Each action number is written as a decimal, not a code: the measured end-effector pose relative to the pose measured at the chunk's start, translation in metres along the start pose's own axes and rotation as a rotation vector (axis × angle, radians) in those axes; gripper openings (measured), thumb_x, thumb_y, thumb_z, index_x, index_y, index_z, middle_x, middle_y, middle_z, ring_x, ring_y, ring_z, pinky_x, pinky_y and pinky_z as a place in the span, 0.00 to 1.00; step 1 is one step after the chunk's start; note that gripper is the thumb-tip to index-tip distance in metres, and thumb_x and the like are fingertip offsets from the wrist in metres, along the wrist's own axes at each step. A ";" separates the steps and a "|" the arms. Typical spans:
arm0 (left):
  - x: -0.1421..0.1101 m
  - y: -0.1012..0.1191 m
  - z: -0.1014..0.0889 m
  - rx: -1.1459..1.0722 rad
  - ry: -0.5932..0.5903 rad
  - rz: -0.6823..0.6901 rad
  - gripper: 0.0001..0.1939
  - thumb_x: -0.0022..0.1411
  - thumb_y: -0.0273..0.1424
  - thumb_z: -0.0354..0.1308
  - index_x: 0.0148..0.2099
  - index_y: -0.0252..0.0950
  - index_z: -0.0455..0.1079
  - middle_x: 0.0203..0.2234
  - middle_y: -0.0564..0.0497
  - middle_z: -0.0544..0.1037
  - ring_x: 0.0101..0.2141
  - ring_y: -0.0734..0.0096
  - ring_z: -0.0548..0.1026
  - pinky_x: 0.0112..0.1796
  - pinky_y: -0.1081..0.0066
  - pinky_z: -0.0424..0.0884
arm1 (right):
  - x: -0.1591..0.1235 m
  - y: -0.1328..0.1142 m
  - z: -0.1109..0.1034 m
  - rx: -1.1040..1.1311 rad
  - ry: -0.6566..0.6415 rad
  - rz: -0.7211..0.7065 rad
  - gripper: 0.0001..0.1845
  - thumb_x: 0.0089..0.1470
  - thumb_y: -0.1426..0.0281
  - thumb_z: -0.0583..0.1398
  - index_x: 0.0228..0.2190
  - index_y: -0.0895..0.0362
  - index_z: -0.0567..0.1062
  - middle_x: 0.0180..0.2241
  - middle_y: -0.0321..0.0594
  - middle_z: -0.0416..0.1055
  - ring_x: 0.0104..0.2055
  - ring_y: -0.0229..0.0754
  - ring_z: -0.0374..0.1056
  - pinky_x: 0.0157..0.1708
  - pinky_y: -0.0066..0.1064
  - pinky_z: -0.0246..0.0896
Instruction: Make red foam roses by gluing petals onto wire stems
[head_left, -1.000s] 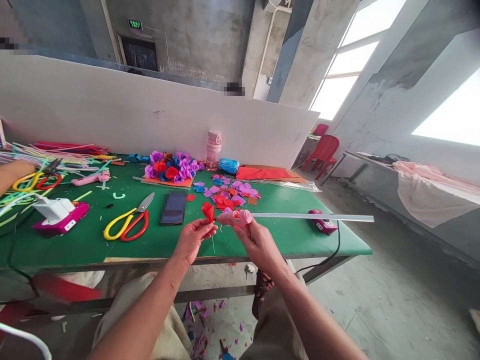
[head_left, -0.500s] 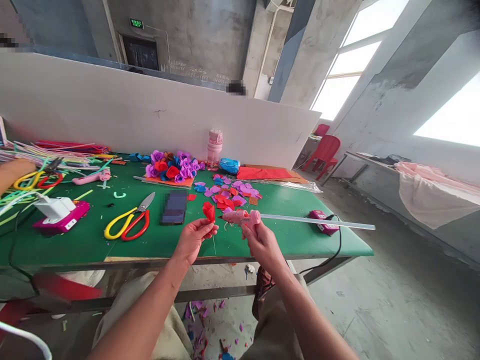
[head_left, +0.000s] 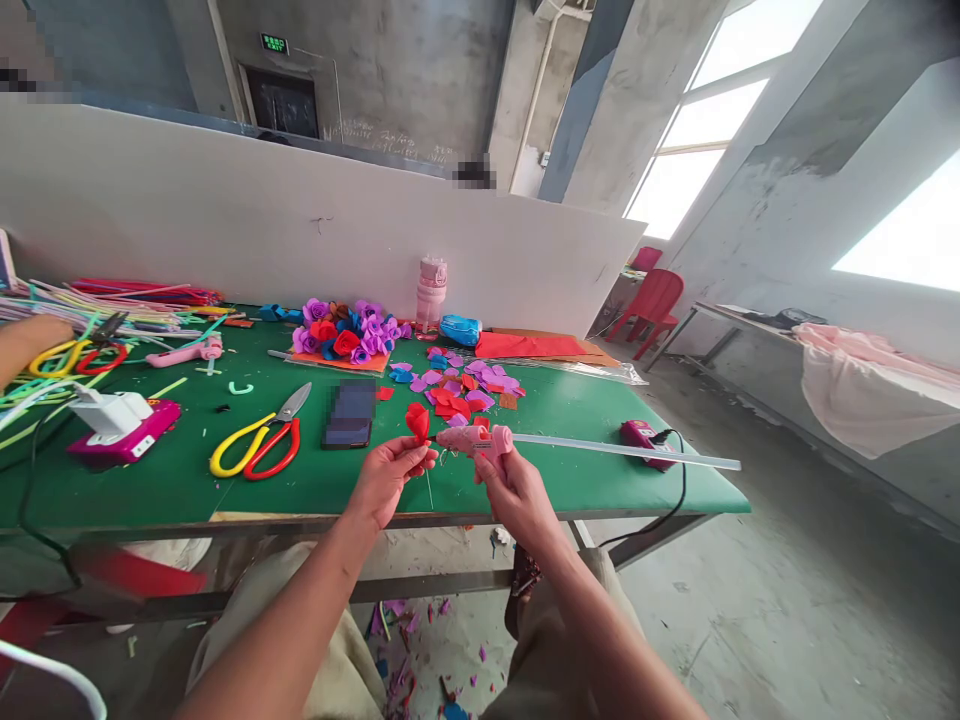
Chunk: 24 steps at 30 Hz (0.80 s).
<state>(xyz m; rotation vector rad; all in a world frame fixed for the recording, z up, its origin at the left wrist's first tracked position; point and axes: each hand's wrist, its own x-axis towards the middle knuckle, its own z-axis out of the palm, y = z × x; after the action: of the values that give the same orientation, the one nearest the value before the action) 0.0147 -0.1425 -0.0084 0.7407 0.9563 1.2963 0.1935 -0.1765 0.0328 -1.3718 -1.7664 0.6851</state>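
Observation:
Pinched in my left hand (head_left: 390,482) is a small red paper flower (head_left: 417,420), held upright above the table's front edge. My right hand (head_left: 517,487) is wrapped round the grip of a pink glue gun (head_left: 472,438). The gun's nozzle points left, at or very close to the flower's lower side; whether they touch I cannot tell. A long clear glue stick (head_left: 622,449) sticks out of the gun's back end to the right. Loose purple, red and blue paper petals (head_left: 480,385) lie just beyond my hands.
Yellow-and-red scissors (head_left: 262,440) and a phone (head_left: 349,413) lie left of my hands. Finished paper flowers (head_left: 349,335), a pink bottle (head_left: 431,295) and red paper (head_left: 529,346) stand behind. Power blocks sit at left (head_left: 124,435) and right (head_left: 646,443). Another person's hand (head_left: 34,345) is at far left.
My right hand has brought the glue gun a little left, so its nozzle is now at the red flower. My left hand and the flower have hardly moved.

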 end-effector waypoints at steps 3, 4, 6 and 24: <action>0.001 -0.001 0.000 0.000 -0.004 0.007 0.14 0.40 0.35 0.69 0.31 0.34 0.75 0.25 0.49 0.79 0.28 0.71 0.74 0.34 0.69 0.65 | -0.001 -0.003 0.000 0.000 -0.008 0.012 0.18 0.57 0.57 0.49 0.24 0.57 0.64 0.17 0.30 0.54 0.19 0.34 0.51 0.20 0.26 0.47; 0.001 -0.001 0.000 -0.002 -0.007 0.010 0.14 0.40 0.34 0.69 0.31 0.34 0.75 0.25 0.49 0.79 0.28 0.71 0.74 0.34 0.69 0.65 | -0.001 -0.003 0.000 0.001 -0.007 0.010 0.18 0.57 0.57 0.49 0.24 0.57 0.64 0.17 0.30 0.54 0.19 0.34 0.51 0.20 0.26 0.48; 0.002 -0.002 -0.001 -0.005 -0.015 0.014 0.13 0.41 0.34 0.69 0.30 0.34 0.75 0.25 0.49 0.79 0.28 0.72 0.74 0.34 0.69 0.65 | 0.000 -0.003 0.002 0.012 -0.008 0.007 0.18 0.57 0.57 0.49 0.24 0.57 0.64 0.17 0.30 0.55 0.19 0.34 0.51 0.20 0.26 0.48; 0.005 -0.006 -0.001 -0.048 0.007 0.037 0.13 0.39 0.31 0.68 0.30 0.33 0.74 0.24 0.52 0.78 0.26 0.74 0.73 0.35 0.70 0.66 | -0.010 0.000 0.014 0.032 -0.021 -0.050 0.14 0.58 0.60 0.50 0.28 0.57 0.66 0.19 0.32 0.61 0.20 0.34 0.55 0.21 0.25 0.50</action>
<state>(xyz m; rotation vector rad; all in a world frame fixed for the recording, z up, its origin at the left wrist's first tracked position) 0.0164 -0.1386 -0.0153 0.7204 0.9176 1.3504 0.1828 -0.1855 0.0220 -1.2990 -1.7933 0.7001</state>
